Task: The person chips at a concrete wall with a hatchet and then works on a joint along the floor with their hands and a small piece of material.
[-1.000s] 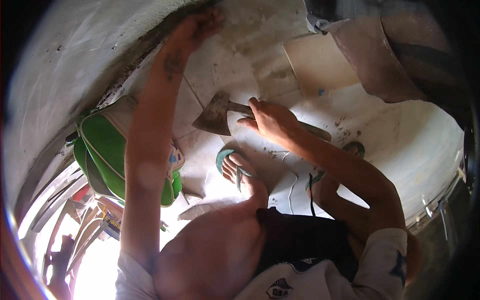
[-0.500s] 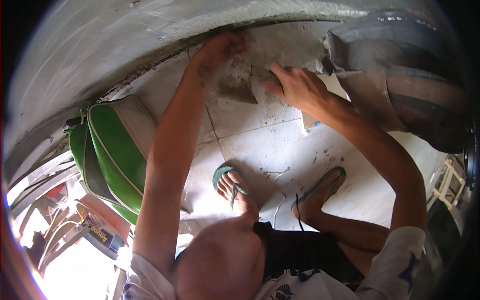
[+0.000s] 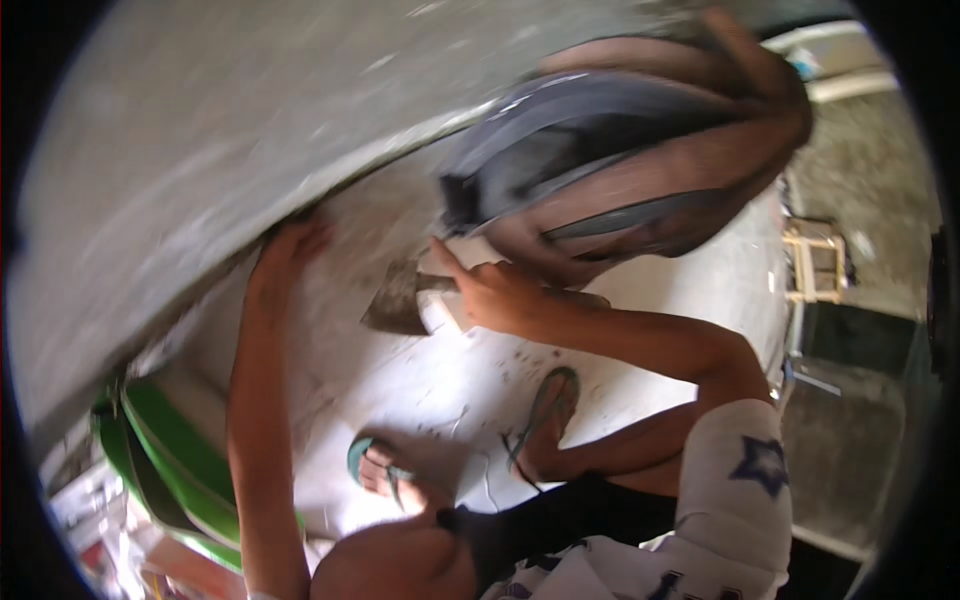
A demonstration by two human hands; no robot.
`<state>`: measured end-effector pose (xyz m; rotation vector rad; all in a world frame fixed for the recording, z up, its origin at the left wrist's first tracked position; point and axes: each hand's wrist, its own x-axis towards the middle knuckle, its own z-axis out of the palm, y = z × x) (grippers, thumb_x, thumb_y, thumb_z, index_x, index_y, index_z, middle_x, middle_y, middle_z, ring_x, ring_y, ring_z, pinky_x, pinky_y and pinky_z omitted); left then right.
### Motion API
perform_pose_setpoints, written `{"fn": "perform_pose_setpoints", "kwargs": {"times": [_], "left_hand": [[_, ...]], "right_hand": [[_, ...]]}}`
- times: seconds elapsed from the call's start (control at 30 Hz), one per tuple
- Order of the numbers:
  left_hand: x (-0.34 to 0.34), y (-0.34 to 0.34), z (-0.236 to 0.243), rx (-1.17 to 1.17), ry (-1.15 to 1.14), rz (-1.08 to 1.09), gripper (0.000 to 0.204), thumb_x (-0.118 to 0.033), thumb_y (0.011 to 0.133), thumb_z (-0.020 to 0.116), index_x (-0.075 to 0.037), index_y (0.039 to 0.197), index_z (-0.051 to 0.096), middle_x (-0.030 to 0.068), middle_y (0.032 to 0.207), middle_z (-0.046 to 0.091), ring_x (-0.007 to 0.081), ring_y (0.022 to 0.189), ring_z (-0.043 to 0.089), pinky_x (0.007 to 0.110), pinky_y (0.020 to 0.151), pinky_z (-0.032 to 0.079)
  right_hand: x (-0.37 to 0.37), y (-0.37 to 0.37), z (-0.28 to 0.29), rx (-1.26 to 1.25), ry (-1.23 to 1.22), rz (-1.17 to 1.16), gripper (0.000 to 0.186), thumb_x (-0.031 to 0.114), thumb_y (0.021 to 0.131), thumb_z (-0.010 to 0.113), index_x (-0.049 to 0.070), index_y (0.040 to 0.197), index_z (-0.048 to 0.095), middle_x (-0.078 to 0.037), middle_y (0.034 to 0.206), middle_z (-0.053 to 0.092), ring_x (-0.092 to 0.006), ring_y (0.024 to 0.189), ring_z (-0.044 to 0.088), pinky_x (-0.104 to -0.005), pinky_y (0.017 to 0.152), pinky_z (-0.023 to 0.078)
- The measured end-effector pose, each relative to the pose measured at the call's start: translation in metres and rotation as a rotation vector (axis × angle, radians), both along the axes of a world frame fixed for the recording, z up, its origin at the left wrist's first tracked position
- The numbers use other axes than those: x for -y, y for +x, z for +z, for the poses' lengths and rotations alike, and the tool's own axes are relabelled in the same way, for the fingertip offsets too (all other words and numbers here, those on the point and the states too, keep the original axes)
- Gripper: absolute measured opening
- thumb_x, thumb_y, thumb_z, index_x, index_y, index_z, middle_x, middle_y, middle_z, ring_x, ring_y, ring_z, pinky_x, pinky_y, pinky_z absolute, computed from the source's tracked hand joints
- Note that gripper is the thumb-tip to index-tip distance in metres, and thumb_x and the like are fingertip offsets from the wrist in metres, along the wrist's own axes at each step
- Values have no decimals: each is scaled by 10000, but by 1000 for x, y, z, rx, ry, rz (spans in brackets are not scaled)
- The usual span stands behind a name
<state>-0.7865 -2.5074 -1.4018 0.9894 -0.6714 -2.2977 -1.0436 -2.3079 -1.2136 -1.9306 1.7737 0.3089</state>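
My left hand (image 3: 298, 240) reaches to the seam where the concrete wall meets the tiled floor; its fingers are blurred and what they touch is unclear. My right hand (image 3: 498, 295) grips a short-handled axe, index finger stretched forward along it. The dark, worn axe head (image 3: 392, 305) lies low over the floor, pointing left, just above my feet in the picture. A pale board (image 3: 455, 260) is partly visible behind the axe and my hand. A bulky grey and brown bag (image 3: 610, 150) sits just beyond my right hand, blurred.
A green bag (image 3: 165, 450) is at lower left beside the concrete wall (image 3: 220, 90). My sandalled feet are on the stained tiles, near a thin cord. At the right are a wooden frame (image 3: 815, 260), dark panels (image 3: 850, 420) and rough concrete flooring.
The view has swung, bringing more of the wall and right side into sight. My left hand stays along the wall base; my right hand keeps the axe, its index finger now straighter.
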Motion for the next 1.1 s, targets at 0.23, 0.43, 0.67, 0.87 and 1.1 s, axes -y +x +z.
{"fn": "perform_pose_setpoints", "kwargs": {"times": [0.23, 0.43, 0.67, 0.87, 1.1], "left_hand": [[10, 16, 3, 178, 147, -2, 280, -117, 891, 573, 0, 1145, 558, 105, 1191, 600, 277, 1114, 595, 448, 977, 481], [9, 11, -19, 40, -2, -85, 250, -148, 922, 562, -16, 1133, 585, 102, 1155, 626, 262, 1115, 597, 432, 972, 491], [10, -20, 29, 265, 108, -99, 272, -105, 931, 502, 7, 1173, 553, 123, 1149, 626, 243, 1076, 617, 415, 974, 497], [13, -9, 40, 262, 64, -63, 192, -115, 935, 503, -35, 1092, 579, 78, 1077, 658, 204, 1010, 643, 383, 899, 513], [9, -11, 35, 270, 166, -20, 145, -83, 936, 490, -51, 1027, 598, 56, 964, 681, 189, 956, 677, 350, 867, 531]], "right_hand": [[-19, -56, -17, -324, -357, 48, 615, 149, 849, 551, 198, 1441, 389, -97, 559, 600, -261, 493, 631, -407, 476, 537], [-42, -103, 2, -396, -211, 226, 402, 239, 919, 518, 268, 1320, 513, -43, 548, 587, -198, 409, 573, -366, 379, 489], [-96, -180, 0, -502, -341, 387, 369, 282, 865, 589, 292, 1233, 608, -83, 741, 663, -264, 558, 650, -432, 598, 549], [-125, -210, 7, -476, -138, 319, 464, 383, 873, 610, 183, 1289, 558, -147, 944, 671, -332, 854, 661, -464, 762, 521], [-45, -12, 69, 12, 258, 340, 595, 589, 842, 571, 80, 1144, 514, -160, 758, 635, -361, 719, 667, -469, 645, 536]]}}
